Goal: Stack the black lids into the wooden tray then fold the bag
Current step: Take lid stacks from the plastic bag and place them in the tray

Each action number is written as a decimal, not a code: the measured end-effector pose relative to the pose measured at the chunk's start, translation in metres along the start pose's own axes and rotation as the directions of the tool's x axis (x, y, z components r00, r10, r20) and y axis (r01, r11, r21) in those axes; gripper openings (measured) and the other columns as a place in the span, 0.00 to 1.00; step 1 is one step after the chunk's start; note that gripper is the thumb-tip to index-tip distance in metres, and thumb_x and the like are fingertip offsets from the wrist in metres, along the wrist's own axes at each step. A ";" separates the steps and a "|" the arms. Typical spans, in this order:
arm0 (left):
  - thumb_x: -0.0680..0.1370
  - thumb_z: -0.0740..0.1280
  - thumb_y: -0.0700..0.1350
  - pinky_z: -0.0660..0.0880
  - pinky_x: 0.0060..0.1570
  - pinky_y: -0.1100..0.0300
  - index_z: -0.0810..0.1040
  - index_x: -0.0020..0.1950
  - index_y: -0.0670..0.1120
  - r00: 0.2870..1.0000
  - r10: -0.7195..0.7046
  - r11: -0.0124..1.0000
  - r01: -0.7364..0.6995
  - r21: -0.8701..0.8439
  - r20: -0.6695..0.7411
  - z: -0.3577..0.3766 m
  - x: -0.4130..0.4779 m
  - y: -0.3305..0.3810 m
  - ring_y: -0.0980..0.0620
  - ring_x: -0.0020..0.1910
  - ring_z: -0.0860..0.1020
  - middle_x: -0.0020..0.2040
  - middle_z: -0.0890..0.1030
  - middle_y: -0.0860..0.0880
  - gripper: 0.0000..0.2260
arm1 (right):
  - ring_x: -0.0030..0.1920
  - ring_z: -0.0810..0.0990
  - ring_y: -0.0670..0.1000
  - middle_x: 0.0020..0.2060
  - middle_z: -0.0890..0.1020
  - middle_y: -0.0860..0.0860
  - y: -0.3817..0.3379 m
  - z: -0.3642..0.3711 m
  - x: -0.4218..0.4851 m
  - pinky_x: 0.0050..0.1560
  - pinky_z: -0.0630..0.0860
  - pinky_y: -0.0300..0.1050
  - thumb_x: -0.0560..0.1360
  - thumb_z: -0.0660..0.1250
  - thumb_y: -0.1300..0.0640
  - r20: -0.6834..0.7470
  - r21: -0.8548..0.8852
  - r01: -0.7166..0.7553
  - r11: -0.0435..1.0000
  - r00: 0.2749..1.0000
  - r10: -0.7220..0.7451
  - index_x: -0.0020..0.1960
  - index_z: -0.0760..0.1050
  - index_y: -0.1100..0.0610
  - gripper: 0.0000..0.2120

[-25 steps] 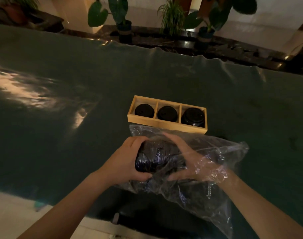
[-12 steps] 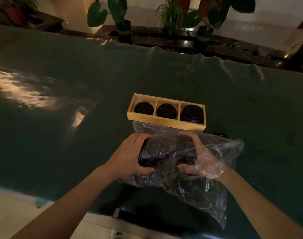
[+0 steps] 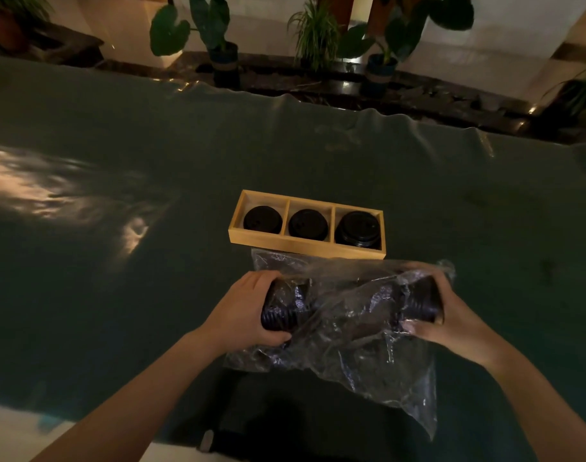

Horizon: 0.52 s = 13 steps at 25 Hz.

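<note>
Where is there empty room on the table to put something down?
Bare green cloth left of the wooden tray, and more right of it. It's crowded between tray and hands, where the plastic bag lies.

The wooden tray (image 3: 305,245) is pale honey-yellow; the lids (image 3: 357,228) in its three compartments are black; the bag (image 3: 358,331) is clear with white glints; the ridged stack (image 3: 278,316) inside is black; the table cover (image 3: 151,168) is dull dark green.

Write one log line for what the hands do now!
left hand: gripping lids | right hand: gripping bag | tray: three stacks
</note>
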<state>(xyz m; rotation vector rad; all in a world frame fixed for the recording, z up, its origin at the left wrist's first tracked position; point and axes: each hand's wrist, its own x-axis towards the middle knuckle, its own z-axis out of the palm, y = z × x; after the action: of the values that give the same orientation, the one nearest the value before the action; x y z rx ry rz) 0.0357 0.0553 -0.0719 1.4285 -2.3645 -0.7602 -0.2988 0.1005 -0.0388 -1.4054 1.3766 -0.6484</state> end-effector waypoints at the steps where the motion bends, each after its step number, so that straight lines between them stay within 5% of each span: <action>1: 0.59 0.74 0.61 0.64 0.59 0.61 0.63 0.66 0.50 1.000 0.000 1.000 0.000 -0.007 0.008 0.003 0.003 0.001 0.56 0.59 0.66 0.61 0.71 0.51 0.41 | 0.52 0.80 0.37 0.56 0.76 0.46 -0.001 -0.004 0.000 0.42 0.78 0.32 0.64 0.76 0.63 0.010 0.003 -0.001 1.000 1.000 0.001 0.54 0.64 0.26 0.38; 6: 0.59 0.76 0.58 0.64 0.58 0.62 0.64 0.66 0.48 0.999 -0.029 1.000 0.028 -0.012 -0.023 -0.002 0.008 -0.014 0.57 0.57 0.66 0.59 0.71 0.52 0.40 | 0.57 0.79 0.47 0.58 0.77 0.46 -0.014 -0.022 -0.002 0.50 0.80 0.43 0.58 0.76 0.56 0.077 0.129 0.075 0.989 0.993 -0.085 0.62 0.68 0.41 0.36; 8: 0.59 0.77 0.58 0.64 0.57 0.62 0.64 0.66 0.49 0.998 -0.052 0.998 0.052 -0.019 -0.033 -0.008 0.004 -0.024 0.58 0.56 0.65 0.57 0.68 0.55 0.40 | 0.56 0.80 0.47 0.56 0.80 0.45 -0.020 -0.036 -0.002 0.51 0.80 0.43 0.57 0.73 0.60 -0.014 0.239 0.144 0.960 0.989 -0.145 0.62 0.71 0.44 0.35; 10: 0.59 0.77 0.58 0.65 0.56 0.62 0.63 0.65 0.50 0.998 -0.063 0.998 0.062 -0.024 -0.020 -0.012 0.000 -0.029 0.58 0.55 0.65 0.55 0.65 0.58 0.40 | 0.55 0.81 0.46 0.54 0.82 0.44 -0.031 -0.052 0.008 0.51 0.79 0.41 0.58 0.68 0.68 -0.129 0.283 0.175 0.943 0.981 -0.143 0.61 0.72 0.43 0.35; 13: 0.58 0.76 0.59 0.64 0.56 0.64 0.63 0.65 0.53 0.998 -0.066 0.997 0.066 -0.040 0.010 -0.012 -0.007 -0.031 0.60 0.55 0.65 0.54 0.63 0.62 0.40 | 0.55 0.78 0.46 0.54 0.78 0.42 -0.057 -0.064 0.050 0.48 0.78 0.35 0.62 0.72 0.68 -0.186 0.063 0.138 0.988 0.975 -0.124 0.56 0.70 0.34 0.35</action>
<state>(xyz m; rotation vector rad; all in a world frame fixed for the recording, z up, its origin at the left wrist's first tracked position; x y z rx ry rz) 0.0677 0.0462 -0.0797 1.4961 -2.3052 -0.8281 -0.3234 0.0247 0.0208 -1.4123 1.3923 -0.9264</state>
